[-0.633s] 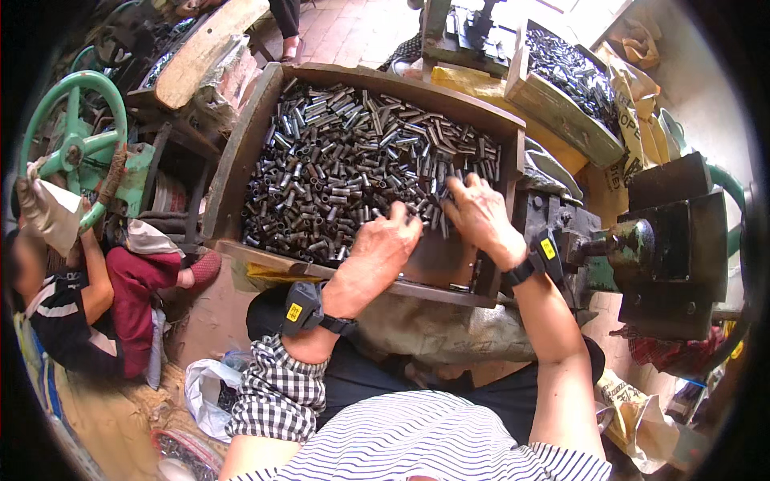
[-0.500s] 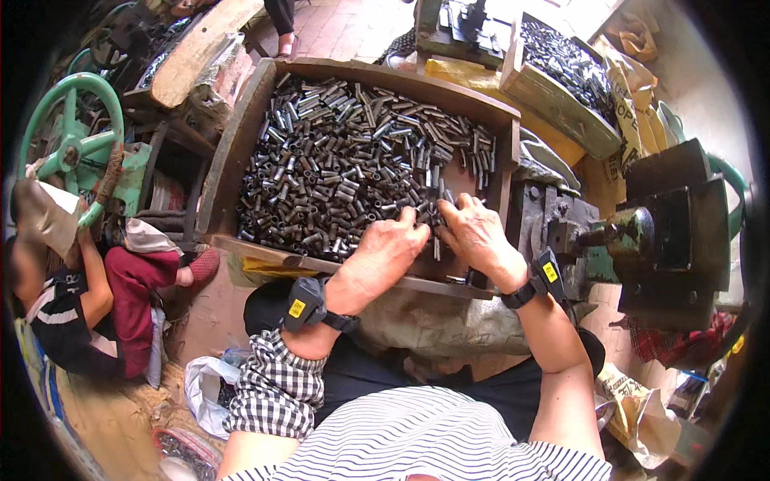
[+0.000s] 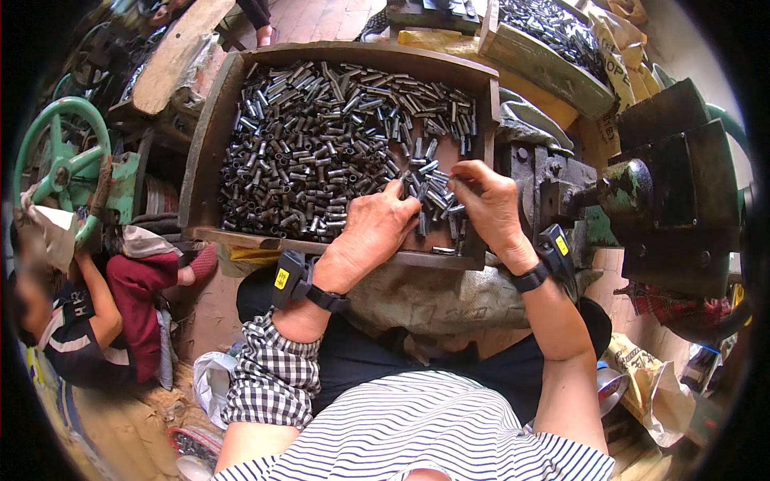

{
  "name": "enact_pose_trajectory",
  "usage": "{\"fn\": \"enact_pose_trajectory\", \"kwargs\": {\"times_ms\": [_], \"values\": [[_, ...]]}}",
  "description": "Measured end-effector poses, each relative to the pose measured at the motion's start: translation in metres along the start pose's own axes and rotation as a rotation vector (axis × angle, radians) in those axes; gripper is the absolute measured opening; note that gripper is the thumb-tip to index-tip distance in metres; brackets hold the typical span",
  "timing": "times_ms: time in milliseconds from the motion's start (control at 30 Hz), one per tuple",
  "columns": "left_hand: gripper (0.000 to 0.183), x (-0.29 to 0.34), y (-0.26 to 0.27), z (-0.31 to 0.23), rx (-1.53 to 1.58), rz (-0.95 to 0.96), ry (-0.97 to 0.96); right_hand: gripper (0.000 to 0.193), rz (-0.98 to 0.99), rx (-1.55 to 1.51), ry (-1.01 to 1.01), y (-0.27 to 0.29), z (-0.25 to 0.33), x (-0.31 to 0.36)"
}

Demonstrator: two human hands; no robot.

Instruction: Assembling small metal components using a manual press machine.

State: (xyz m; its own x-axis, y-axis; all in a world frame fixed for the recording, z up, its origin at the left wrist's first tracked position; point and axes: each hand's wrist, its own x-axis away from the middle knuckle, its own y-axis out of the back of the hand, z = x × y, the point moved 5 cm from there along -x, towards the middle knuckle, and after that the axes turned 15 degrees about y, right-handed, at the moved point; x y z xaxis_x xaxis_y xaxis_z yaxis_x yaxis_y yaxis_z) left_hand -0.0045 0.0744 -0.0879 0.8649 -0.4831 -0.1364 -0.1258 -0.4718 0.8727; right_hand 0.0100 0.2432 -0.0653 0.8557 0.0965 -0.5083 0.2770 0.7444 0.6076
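A brown wooden tray [image 3: 207, 152] in front of me holds a large heap of short metal tubes [image 3: 297, 160]. My left hand [image 3: 373, 228] rests over the tray's near part, fingers curled and closed against a few tubes by its thumb. Just to its right, my right hand [image 3: 493, 210] has thumb and forefinger brought together by the tray's right side; what sits in that pinch is hard to see. Between the hands lie several loose tubes [image 3: 435, 191], some shiny, at mixed angles. Both wrists wear black strapped devices.
At right, close to the tray, stands a dark machine [image 3: 682, 192] with a spindle. Another wooden box of metal pieces [image 3: 545, 60] is at the far right. A person [image 3: 96, 313] sits at left beside a green handwheel [image 3: 64, 164]. A cloth sack [image 3: 449, 309] lies below the tray.
My right hand has moved away from the left, toward the tray's right wall. Tubes formerly under the fingertips now lie spread between the hands. The whole view has shifted slightly.
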Motion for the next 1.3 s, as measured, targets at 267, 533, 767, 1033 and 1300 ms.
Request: {"fn": "enact_pose_trajectory", "kwargs": {"times_ms": [267,533,767,1033,1300], "values": [[0.016,-0.001,0.001,-0.013,0.222,-0.003,0.021,0.012,0.058,-0.053,-0.222,0.024,0.012,0.033],[0.015,-0.002,-0.032,-0.013,1.155,0.518,0.421,0.017,0.017,-0.695,-0.474,0.017,0.008,0.059],[0.014,-0.001,-0.038,-0.018,1.531,0.591,0.52,0.02,0.04,-0.779,-0.486,0.028,0.014,0.052],[0.019,0.0,-0.04,-0.02,1.644,0.636,0.532,0.013,0.029,-0.791,-0.51,0.019,0.006,0.061],[0.018,0.003,-0.041,-0.022,1.68,0.692,0.502,0.015,0.034,-0.677,-0.419,0.021,0.014,0.058]]}}
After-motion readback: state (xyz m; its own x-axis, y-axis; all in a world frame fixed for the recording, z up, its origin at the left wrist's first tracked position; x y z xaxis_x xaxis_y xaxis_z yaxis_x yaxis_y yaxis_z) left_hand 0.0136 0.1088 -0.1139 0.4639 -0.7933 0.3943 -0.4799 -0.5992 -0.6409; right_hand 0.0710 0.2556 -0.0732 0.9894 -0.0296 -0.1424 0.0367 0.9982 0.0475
